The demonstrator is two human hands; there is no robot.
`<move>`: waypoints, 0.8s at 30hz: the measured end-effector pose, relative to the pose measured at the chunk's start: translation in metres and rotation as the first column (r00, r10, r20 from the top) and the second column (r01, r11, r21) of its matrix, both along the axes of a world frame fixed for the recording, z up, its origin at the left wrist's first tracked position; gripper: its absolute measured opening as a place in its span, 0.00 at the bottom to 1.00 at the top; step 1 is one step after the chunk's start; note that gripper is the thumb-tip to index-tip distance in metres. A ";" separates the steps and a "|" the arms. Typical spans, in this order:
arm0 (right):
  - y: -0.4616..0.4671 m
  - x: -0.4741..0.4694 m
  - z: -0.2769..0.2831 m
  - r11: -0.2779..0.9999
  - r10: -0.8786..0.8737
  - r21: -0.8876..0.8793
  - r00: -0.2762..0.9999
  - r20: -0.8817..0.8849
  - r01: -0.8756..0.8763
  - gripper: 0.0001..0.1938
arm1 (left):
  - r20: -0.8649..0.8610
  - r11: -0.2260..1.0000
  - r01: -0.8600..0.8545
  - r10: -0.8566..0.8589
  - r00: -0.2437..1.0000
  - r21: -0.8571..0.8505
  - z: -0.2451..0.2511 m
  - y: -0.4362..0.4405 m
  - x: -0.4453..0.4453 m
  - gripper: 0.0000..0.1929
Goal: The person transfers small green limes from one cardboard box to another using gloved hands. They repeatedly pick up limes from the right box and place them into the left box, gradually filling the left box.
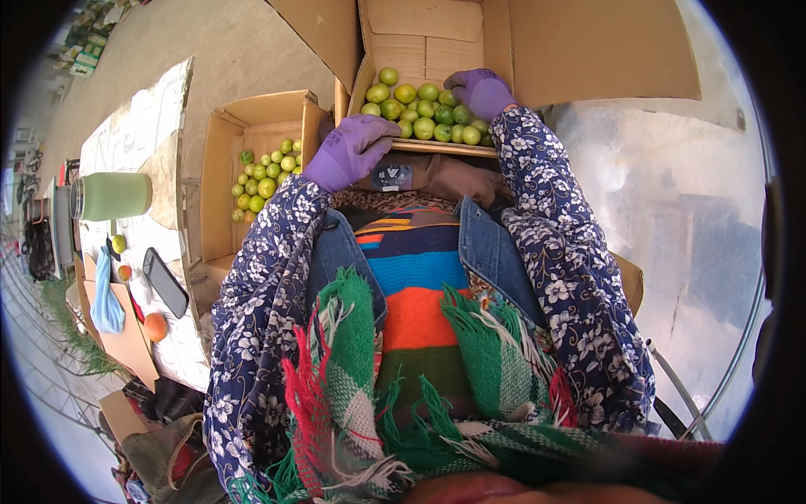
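In front of me stands an open cardboard box with small round green-yellow fruits gathered in its near part. My right hand, in a purple glove, reaches down among the fruits along the box's right wall. Its fingertips are partly hidden, so I cannot tell whether they grip a fruit. My left hand, gloved alike, rests over the near left corner of the box with fingers bent. Whether anything is under those fingers is hidden. Left of it, a smaller cardboard box holds more such fruits.
Wide flaps spread from the main box. On a white-covered table at left lie a green container, a phone, a light-blue cloth and an orange fruit. A bag sits at lower left.
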State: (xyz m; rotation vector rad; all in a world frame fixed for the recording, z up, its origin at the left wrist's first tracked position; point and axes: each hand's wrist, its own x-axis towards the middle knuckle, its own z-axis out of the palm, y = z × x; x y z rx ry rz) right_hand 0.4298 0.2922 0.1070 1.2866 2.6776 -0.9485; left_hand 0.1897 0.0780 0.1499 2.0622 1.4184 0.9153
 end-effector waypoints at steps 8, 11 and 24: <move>0.003 0.003 -0.011 0.993 0.106 0.047 0.994 -0.022 -0.105 0.18 | 0.024 1.000 0.012 -0.012 1.000 -0.025 0.000 0.001 -0.001 0.10; 0.002 0.002 -0.012 0.993 0.111 0.034 0.994 -0.016 -0.111 0.19 | 0.007 0.999 0.007 -0.007 1.000 -0.047 0.000 0.000 -0.001 0.10; -0.032 -0.014 0.047 0.988 -0.128 -0.122 0.957 -0.260 0.099 0.24 | 0.061 0.988 -0.155 0.157 0.986 -0.024 0.010 -0.008 0.006 0.19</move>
